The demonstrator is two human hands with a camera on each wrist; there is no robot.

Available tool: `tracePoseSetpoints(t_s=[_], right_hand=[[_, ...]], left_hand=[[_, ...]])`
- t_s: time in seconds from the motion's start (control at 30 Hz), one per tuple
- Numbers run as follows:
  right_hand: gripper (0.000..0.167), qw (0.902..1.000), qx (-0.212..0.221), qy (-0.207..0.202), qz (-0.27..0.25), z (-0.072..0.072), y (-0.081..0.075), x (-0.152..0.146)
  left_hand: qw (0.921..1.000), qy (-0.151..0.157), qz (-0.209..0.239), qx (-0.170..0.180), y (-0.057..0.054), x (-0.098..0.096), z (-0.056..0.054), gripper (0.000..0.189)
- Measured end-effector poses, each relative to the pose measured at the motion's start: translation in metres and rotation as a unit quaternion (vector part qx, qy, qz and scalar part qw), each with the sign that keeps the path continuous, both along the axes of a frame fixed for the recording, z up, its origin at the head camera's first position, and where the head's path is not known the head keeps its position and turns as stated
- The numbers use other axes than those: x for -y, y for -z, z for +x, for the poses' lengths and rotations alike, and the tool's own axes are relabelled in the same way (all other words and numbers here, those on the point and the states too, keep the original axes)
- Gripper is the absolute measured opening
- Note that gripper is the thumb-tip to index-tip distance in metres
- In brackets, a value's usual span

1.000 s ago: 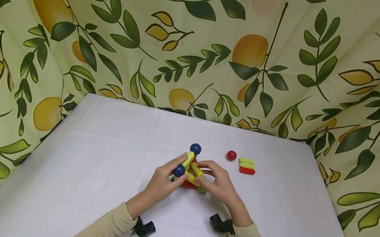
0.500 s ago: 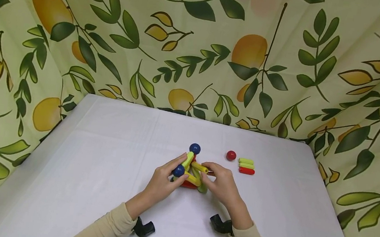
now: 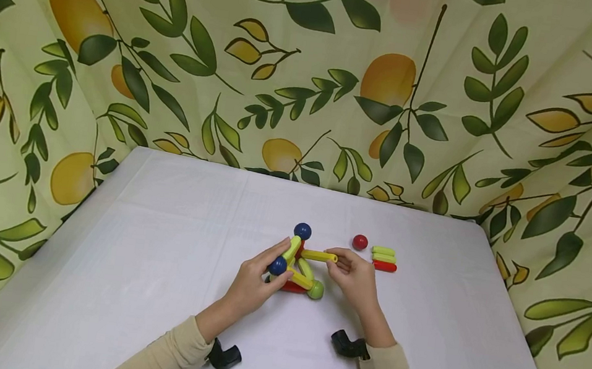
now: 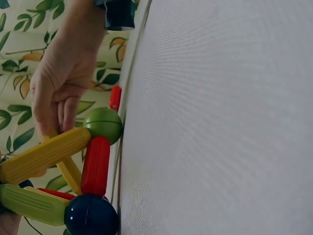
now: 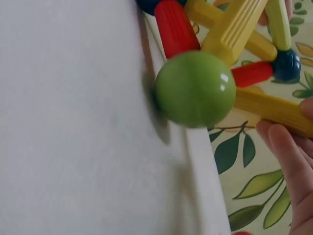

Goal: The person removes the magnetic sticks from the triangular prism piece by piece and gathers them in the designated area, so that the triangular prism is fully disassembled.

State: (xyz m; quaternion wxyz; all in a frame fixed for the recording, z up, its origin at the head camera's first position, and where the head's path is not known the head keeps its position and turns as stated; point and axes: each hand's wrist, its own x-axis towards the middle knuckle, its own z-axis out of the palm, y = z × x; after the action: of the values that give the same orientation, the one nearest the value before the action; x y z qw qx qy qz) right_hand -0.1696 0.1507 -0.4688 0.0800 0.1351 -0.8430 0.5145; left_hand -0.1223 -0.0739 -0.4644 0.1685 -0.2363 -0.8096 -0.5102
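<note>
A small frame of coloured rods and balls stands on the white table. In the head view it has a dark blue ball at the back, another blue ball on the left and a green ball at front right. My left hand holds its left side, with fingers and thumb around that left blue ball. My right hand pinches the outer end of a yellow rod, whose other end meets the frame's middle. Up close in the right wrist view, the green ball joins red and yellow rods.
A loose red ball lies at the back right. Beside it are two light green rods and a red rod in a row. A leaf-and-fruit curtain surrounds the table.
My right hand has moved right and slightly back, swinging the yellow rod's outer end away from the green ball. The left hand has kept its hold on the frame.
</note>
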Motion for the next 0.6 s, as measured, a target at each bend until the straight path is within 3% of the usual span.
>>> tracePoseSetpoints(t_s=[0.1, 0.3, 0.5, 0.6], right_hand=[[0.020, 0.9984, 0.042, -0.002, -0.038, -0.003, 0.003, -0.005], [0.021, 0.9887, 0.111, -0.015, -0.099, 0.000, -0.008, -0.010], [0.025, 0.9804, 0.135, -0.020, -0.142, -0.012, 0.015, -0.019], [0.026, 0.9790, 0.129, -0.023, -0.156, -0.013, 0.017, -0.022]], left_hand=[[1.0000, 0.001, 0.002, -0.001, 0.001, 0.000, 0.000, 0.056], [1.0000, 0.002, 0.000, 0.001, 0.001, -0.001, -0.001, 0.056], [1.0000, 0.004, 0.002, 0.005, 0.000, 0.000, 0.000, 0.056], [1.0000, 0.002, 0.002, 0.005, 0.000, 0.000, 0.000, 0.055]])
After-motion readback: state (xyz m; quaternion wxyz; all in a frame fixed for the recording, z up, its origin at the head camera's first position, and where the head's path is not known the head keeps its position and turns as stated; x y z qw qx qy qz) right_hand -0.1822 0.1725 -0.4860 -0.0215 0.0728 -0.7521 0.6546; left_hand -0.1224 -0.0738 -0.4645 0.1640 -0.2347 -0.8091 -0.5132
